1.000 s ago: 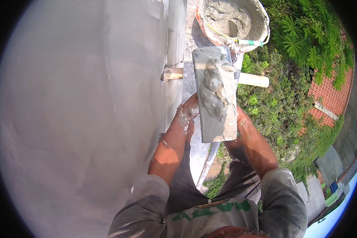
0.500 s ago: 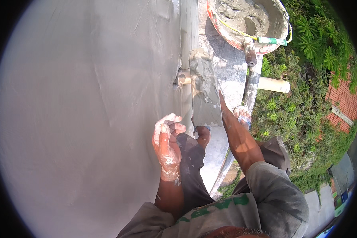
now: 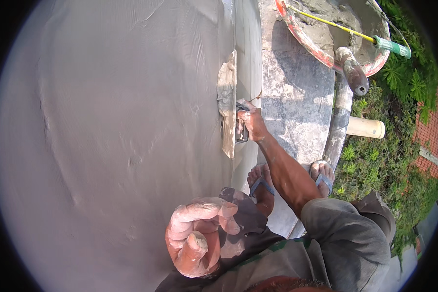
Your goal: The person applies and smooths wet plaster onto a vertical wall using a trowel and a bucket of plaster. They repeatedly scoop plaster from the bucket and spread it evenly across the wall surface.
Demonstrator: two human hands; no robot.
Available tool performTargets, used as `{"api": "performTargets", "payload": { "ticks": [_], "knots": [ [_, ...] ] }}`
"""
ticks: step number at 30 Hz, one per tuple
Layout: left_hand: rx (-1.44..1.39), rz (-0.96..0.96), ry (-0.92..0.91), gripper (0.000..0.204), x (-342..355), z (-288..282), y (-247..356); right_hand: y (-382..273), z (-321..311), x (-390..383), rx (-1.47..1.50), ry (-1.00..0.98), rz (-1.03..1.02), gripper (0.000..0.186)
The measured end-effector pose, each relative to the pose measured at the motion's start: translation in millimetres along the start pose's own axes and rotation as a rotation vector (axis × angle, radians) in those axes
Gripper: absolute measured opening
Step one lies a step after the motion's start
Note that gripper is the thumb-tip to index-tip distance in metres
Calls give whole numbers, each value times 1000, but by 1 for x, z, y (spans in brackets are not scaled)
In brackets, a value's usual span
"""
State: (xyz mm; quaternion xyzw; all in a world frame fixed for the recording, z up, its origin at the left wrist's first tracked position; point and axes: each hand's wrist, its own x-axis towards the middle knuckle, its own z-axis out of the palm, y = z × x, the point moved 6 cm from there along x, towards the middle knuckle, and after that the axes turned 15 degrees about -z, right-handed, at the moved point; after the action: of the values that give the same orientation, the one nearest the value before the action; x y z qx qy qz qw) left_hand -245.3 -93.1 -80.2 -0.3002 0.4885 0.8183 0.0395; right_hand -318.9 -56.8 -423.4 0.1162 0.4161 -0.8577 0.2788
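My right hand point(image 3: 248, 121) grips the handle of a plastering trowel point(image 3: 228, 141), its blade tilted on edge with a lump of grey mortar point(image 3: 226, 87) against the wet grey plaster wall point(image 3: 107, 121). My left hand point(image 3: 199, 233) is low in front of me, empty, fingers loosely curled and apart, smeared with mortar. A bucket point(image 3: 314, 46) with a red rim, yellow bail and green grip holds more mortar point(image 3: 326, 9) at the top right. A stained tool handle point(image 3: 355, 75) sticks out over its rim.
My sandalled feet point(image 3: 260, 180) stand on a narrow spattered metal plank point(image 3: 294, 112) beside the wall. A stained rail point(image 3: 338, 136) runs along its outer edge, with a pale pipe point(image 3: 365, 127) jutting out. Beyond are shrubs point(image 3: 384, 185) and a red tiled roof point(image 3: 426, 141) below.
The loaded trowel has gone from face-up to on edge and moved left to the wall in my right hand. My left hand has left the trowel's vicinity and dropped lower.
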Motion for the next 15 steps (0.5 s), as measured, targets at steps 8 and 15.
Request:
{"api": "performTargets", "payload": {
  "ticks": [8,15],
  "knots": [
    [-111,128,-56,42,-31,-7,4,-52,33,18,17,51,-12,14],
    [-74,119,-103,40,-47,-7,4,-97,71,11,-104,4,-76,7]
  ]
}}
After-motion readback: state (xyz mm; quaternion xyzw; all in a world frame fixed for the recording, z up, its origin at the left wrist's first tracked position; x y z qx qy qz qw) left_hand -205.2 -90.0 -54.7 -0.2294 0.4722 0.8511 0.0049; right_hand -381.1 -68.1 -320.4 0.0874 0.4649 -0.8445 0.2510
